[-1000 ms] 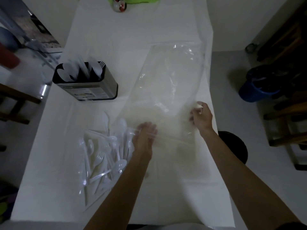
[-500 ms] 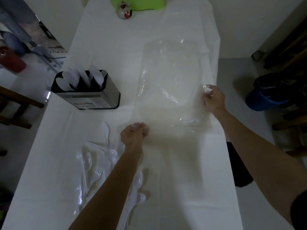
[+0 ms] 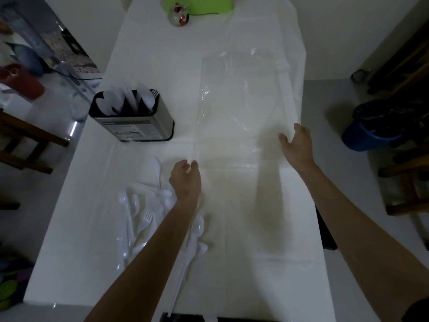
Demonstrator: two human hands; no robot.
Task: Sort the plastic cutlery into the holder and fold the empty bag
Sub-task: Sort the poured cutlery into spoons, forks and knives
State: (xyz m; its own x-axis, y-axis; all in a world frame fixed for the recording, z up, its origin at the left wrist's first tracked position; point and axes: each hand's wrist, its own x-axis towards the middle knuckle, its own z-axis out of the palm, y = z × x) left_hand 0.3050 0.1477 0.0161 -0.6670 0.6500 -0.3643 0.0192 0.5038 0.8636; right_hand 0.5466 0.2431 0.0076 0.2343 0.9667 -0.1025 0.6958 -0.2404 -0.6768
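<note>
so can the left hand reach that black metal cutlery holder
Probably yes: only bare white tablecloth lies between the left hand and the holder, though it seems to pinch the clear plastic bag.

The plastic cutlery pile (image 3: 139, 219) is being partly hidden by the left forearm (image 3: 151, 259), and the green tray (image 3: 197, 4) is being cut off by the top edge. Whether the bag (image 3: 236, 108) is being pinched by the left hand (image 3: 185, 180) cannot be told.

White-covered counter (image 3: 162, 54). Far end: green plastic item (image 3: 197, 4) with a small round glass ornament (image 3: 179, 17) just in front of it. Left of the counter: red cup (image 3: 22, 83), wooden chair (image 3: 27, 145). On the floor to the right: blue bucket (image 3: 369, 135) with a black liner, wooden furniture (image 3: 404, 189) nearby.
</note>
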